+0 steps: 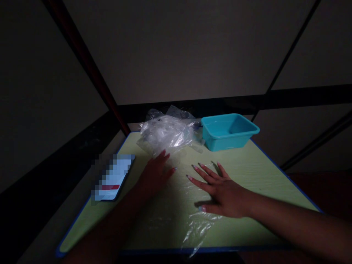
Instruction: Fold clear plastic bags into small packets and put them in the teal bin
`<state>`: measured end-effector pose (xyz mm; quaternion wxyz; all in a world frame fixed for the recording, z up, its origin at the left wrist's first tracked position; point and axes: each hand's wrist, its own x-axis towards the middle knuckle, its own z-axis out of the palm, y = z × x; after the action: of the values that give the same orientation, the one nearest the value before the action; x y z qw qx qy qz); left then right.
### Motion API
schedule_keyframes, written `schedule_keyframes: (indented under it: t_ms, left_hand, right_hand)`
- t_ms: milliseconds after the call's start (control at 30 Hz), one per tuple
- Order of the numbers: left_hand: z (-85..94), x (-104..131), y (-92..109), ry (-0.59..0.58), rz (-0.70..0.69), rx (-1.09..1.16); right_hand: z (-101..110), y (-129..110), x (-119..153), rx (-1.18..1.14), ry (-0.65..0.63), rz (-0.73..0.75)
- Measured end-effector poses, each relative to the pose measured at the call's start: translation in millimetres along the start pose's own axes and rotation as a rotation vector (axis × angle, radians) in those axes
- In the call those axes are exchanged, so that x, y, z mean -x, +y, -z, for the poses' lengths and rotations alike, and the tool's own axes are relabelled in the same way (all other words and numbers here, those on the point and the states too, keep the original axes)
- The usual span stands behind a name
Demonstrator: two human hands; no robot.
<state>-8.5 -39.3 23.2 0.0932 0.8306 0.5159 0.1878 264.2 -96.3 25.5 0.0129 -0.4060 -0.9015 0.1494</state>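
Observation:
A clear plastic bag (199, 229) lies flat on the table, its near end reaching the front edge. My right hand (224, 192) presses down on it with the fingers spread. Over the table's middle, my left hand (156, 172) is stretched forward, fingers apart and partly in shadow. Its fingertips come close to a heap of crumpled clear plastic bags (167, 132) at the back; whether they touch it I cannot tell. Neither hand grips anything.
A turquoise plastic basin (227, 143) stands at the back right, beside the heap. At the left edge lies a phone (115, 178) with its screen lit and blurred. The green table (264, 172) has a blue rim, and dark panels rise behind it.

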Motion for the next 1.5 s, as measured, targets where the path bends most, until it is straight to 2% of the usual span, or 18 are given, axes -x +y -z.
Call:
schedule_keyframes:
  t_ms: [100,167,267,400,500,567,633,733,800,900,1033,1167,1333,1500]
  left_hand:
    - [6.9,0.3,7.6,0.138,-0.131,0.137]
    - [10.6,1.5,11.7,0.168,-0.209,0.189]
    - [12.1,2.7,14.1,0.12,-0.256,0.214]
    - [10.6,4.0,14.6,-0.027,-0.284,0.208]
    - [12.7,5.6,17.6,-0.011,-0.295,0.27]
    - [16.0,6.3,20.7,0.071,-0.262,0.373]
    - [19.8,5.7,23.3,0.145,-0.163,0.55]
    - [25.1,2.0,24.3,0.221,0.064,1.021]
    - [29.1,-1.5,22.5,0.263,0.157,1.267]
    - [37.1,-5.2,18.1,0.224,0.262,1.569]
    - [46.6,-5.2,14.2,0.105,0.447,1.965]
    - [48.0,-3.7,14.5,0.095,0.436,2.083]
    - [48.5,-2.8,16.8,0.093,0.42,2.081]
    - [51.7,-2.3,19.0,0.098,0.4,2.101]
  right_hand:
    - [-0.9,0.9,-0.5,0.021,0.01,0.001]
    - [-1.5,1.4,-0.9,0.029,0.024,0.008]
    - [-2.1,1.9,-1.0,0.04,0.045,0.017]
    - [-2.2,2.2,-1.0,0.047,0.055,0.016]
    - [-2.4,2.0,-1.4,0.049,0.041,0.008]
    - [-2.8,1.6,-1.9,0.039,0.049,0.003]
    - [-2.7,1.1,-2.0,0.012,0.102,-0.014]
    - [0.2,0.1,-1.8,-0.06,0.292,-0.022]
    - [3.6,-1.0,-1.8,-0.141,0.457,0.019]
    - [7.0,-3.4,-2.9,-0.286,0.635,0.075]
    - [2.9,-5.4,-4.2,-0.511,0.642,0.001]
    - [-2.9,-4.3,-1.9,-0.579,0.621,-0.062]
    - [-0.9,-5.3,1.3,-0.537,0.631,-0.032]
    - [-3.0,-5.5,0.1,-0.505,0.577,0.013]
